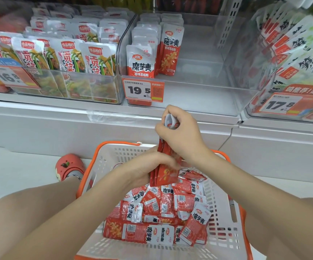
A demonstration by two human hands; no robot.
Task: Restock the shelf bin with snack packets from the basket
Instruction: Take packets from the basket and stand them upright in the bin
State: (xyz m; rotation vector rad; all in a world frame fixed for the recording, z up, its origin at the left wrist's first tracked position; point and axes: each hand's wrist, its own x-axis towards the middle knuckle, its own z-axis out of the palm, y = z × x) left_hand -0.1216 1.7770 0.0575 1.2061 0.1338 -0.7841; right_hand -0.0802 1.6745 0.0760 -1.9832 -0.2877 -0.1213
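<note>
Head view: both hands hold a stack of red snack packets (166,171) upright above the basket (225,239). Right hand (178,132) fingers clamp its top; left hand (148,166) fingers curl round its bottom. Shelf bin (198,98) behind is mostly unfilled.

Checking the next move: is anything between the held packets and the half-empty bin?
Nothing visible. Both hands hold the packets above the basket. The bin has a low clear front wall to lift over, and its right side is bare.
</note>
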